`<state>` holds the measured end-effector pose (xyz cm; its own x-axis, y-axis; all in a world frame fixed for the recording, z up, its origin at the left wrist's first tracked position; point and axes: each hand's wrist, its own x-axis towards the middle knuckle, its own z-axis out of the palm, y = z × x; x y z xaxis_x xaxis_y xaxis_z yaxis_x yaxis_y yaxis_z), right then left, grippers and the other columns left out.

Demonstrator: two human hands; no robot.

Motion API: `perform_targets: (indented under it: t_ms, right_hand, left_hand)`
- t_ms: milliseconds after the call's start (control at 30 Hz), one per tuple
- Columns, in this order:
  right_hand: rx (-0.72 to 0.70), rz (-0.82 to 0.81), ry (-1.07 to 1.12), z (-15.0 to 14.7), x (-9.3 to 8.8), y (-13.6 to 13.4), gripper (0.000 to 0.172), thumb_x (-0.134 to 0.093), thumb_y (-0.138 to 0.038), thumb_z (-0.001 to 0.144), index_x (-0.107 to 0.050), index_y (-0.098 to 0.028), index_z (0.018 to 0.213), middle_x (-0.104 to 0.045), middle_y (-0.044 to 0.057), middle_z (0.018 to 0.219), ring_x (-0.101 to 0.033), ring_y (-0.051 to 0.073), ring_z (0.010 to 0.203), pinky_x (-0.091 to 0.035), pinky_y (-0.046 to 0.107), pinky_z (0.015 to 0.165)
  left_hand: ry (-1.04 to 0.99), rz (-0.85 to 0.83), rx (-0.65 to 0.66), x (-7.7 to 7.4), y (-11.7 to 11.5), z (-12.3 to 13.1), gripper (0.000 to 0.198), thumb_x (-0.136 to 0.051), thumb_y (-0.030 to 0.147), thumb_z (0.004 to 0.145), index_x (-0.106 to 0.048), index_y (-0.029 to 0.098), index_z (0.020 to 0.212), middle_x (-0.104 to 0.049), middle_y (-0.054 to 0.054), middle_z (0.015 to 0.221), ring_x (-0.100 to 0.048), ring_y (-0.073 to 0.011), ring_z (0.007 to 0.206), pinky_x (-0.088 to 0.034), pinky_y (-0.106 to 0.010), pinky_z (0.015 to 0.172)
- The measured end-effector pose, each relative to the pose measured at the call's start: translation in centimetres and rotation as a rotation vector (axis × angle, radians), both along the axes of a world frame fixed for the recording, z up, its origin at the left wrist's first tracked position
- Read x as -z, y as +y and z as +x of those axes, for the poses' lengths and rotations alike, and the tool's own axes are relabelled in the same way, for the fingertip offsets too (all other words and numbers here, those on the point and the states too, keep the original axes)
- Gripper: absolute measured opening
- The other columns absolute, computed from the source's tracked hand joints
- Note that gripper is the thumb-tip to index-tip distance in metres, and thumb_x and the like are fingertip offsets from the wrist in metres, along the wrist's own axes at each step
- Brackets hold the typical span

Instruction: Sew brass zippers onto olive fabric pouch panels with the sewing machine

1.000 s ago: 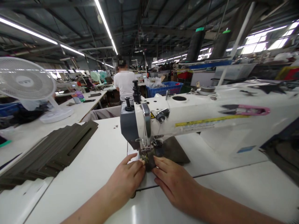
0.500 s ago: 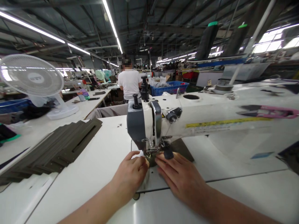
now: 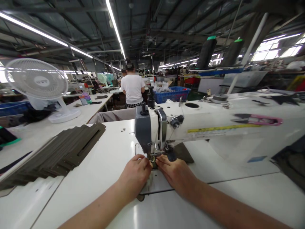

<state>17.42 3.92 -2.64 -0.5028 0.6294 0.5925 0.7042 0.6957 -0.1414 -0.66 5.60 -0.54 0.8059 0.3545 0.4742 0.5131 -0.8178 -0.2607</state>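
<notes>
A white sewing machine [image 3: 214, 122] stands on the white table [image 3: 100, 165]. Under its presser foot [image 3: 154, 155] lies a dark olive fabric piece [image 3: 183, 152]. My left hand [image 3: 135, 173] rests just left of the foot, fingers curled and pinched at the fabric's edge. My right hand [image 3: 177, 173] lies on the fabric to the right of the foot, fingertips pressed together at the needle. Most of the fabric under both hands is hidden.
A fanned stack of dark olive cut pieces [image 3: 57, 152] lies at the left. A white desk fan [image 3: 39, 84] stands behind it. Pink thread snips [image 3: 258, 120] lie on the machine arm. A person in a white shirt [image 3: 132, 89] stands beyond, near a blue crate [image 3: 173, 93].
Both hands have slid forward toward the presser foot and closed in on it. The left thumb, stretched out before, has curled in. The view has shifted slightly left and back.
</notes>
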Motion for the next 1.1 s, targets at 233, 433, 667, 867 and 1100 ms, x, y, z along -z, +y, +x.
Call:
perform_targets:
  t_ms: [233, 433, 667, 867, 1100]
  right_hand:
    - [-0.007, -0.042, 0.016, 0.1, -0.1, 0.0, 0.025, -0.038, -0.009, 0.088, -0.062, -0.012, 0.086, -0.067, 0.012, 0.094, -0.065, 0.022, 0.084, -0.053, 0.032, 0.073]
    - [0.052, -0.063, 0.05, -0.4, 0.2, 0.1, 0.03, -0.034, -0.012, 0.09, -0.064, -0.014, 0.089, -0.067, 0.01, 0.092, -0.064, 0.02, 0.082, -0.051, 0.03, 0.074]
    - [0.047, -0.113, -0.026, 1.3, -0.3, 0.8, 0.018, -0.049, -0.017, 0.084, -0.061, -0.014, 0.097, -0.064, 0.009, 0.097, -0.059, 0.019, 0.09, -0.046, 0.029, 0.08]
    - [0.432, -0.116, -0.35, 4.1, -2.2, -1.6, 0.011, -0.049, -0.012, 0.076, -0.061, -0.012, 0.075, -0.061, 0.013, 0.08, -0.057, 0.027, 0.079, -0.042, 0.039, 0.071]
    - [0.213, -0.62, -0.019, 1.4, -2.1, -11.2, 0.02, -0.04, -0.014, 0.08, -0.059, -0.015, 0.088, -0.065, 0.008, 0.081, -0.062, 0.02, 0.071, -0.04, 0.028, 0.06]
  left_hand:
    - [0.022, -0.022, 0.012, 0.0, 0.1, -0.1, 0.022, -0.039, 0.005, 0.082, -0.06, 0.01, 0.08, -0.059, -0.007, 0.071, -0.057, -0.0165, 0.066, -0.049, -0.033, 0.078]
    - [-0.058, -0.103, -0.044, 0.8, 0.1, -0.2, 0.014, -0.047, 0.007, 0.081, -0.06, 0.013, 0.084, -0.061, -0.006, 0.077, -0.058, -0.0179, 0.072, -0.047, -0.033, 0.079]
    - [-0.196, -0.198, -0.08, 1.2, 0.6, -0.6, 0.016, -0.046, 0.014, 0.085, -0.059, 0.016, 0.076, -0.061, -0.004, 0.075, -0.056, -0.017, 0.069, -0.047, -0.031, 0.067]
    - [-0.256, -0.254, 0.019, -0.5, -3.0, 0.3, 0.022, -0.046, 0.027, 0.088, -0.054, 0.015, 0.103, -0.063, -0.009, 0.093, -0.058, -0.0207, 0.084, -0.048, -0.037, 0.077]
    - [-0.024, -0.404, 0.217, -0.7, -6.5, 2.8, 0.027, -0.041, 0.019, 0.089, -0.052, 0.014, 0.113, -0.057, -0.013, 0.119, -0.051, -0.0222, 0.113, -0.037, -0.041, 0.1]
